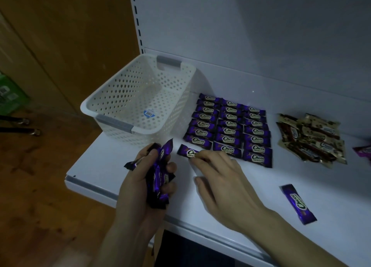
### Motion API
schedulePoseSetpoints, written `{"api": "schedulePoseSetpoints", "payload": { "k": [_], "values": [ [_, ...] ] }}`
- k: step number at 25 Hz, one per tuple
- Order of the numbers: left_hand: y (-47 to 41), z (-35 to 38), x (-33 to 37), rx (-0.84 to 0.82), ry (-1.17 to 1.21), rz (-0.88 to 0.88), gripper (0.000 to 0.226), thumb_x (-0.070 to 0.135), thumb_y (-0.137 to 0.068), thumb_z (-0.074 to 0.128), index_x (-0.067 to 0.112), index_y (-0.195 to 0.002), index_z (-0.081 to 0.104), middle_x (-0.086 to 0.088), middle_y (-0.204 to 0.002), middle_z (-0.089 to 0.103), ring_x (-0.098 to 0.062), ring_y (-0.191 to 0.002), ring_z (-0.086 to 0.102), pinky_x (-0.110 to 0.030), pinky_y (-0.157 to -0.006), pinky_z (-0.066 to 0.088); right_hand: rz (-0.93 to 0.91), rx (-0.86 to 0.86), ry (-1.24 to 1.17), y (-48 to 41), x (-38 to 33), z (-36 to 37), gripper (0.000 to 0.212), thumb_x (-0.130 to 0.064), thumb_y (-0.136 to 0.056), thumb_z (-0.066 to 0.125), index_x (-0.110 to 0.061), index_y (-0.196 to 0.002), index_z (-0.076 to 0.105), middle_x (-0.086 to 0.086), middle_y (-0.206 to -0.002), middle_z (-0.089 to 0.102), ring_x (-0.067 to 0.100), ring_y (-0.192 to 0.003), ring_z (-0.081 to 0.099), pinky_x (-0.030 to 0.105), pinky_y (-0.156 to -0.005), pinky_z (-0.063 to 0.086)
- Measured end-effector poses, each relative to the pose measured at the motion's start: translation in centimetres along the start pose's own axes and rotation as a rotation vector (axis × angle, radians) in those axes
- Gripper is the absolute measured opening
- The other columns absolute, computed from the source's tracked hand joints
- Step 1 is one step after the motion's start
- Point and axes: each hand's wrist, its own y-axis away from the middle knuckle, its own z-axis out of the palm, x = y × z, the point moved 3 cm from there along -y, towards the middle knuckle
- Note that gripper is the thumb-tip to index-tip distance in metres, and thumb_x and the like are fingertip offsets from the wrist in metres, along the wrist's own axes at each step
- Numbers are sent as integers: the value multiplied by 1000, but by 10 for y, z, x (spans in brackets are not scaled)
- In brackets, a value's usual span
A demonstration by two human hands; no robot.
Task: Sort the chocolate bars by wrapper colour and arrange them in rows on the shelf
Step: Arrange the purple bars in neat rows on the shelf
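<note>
Several purple chocolate bars [228, 127] lie in three neat rows on the white shelf [104, 160]. My left hand [140, 178] grips a bunch of purple bars [158, 176] above the shelf's front left part. My right hand [218, 176] lies flat on the shelf, its fingertips touching one purple bar [187, 151] at the near end of the left row. Another purple bar [298, 203] lies alone at the front right. A loose pile of gold and brown bars [311, 138] sits right of the rows.
A white perforated basket [138, 98], with nothing but a label inside, stands at the shelf's back left. A pink-purple wrapper [364, 151] shows at the right edge. The shelf's back panel rises behind. Wooden floor and a green box [10, 96] lie to the left.
</note>
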Motion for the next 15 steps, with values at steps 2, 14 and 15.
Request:
{"api": "schedulePoseSetpoints", "payload": {
  "k": [2, 14, 15],
  "values": [
    [0, -1, -1, -7, -3, 5, 20, 18, -92, 57, 17, -112, 58, -8, -86, 62, -15, -65, 55, -17, -40, 35, 8, 3, 5, 0, 0, 0, 37, -27, -98, 52, -16, -134, 57, -5, -130, 50, 20, -114, 51, 40, -87, 47],
    [-4, 3, -5, 53, -137, 64, 21, 17, -84, 62, 16, -105, 63, -11, -84, 63, -19, -64, 57, -22, -38, 39, 45, 48, -52, -1, -2, -4, 43, -29, -98, 52, -20, -140, 52, -9, -138, 46, 14, -122, 48, 33, -96, 46],
    [-3, 4, -6, 67, -197, 92, 17, 17, -84, 63, 17, -100, 65, -11, -81, 63, -20, -63, 57, -23, -39, 39, 99, 110, -208, -1, -1, -10, 40, -28, -97, 54, -24, -137, 54, -11, -134, 51, 11, -119, 51, 29, -95, 45]
  ]
}}
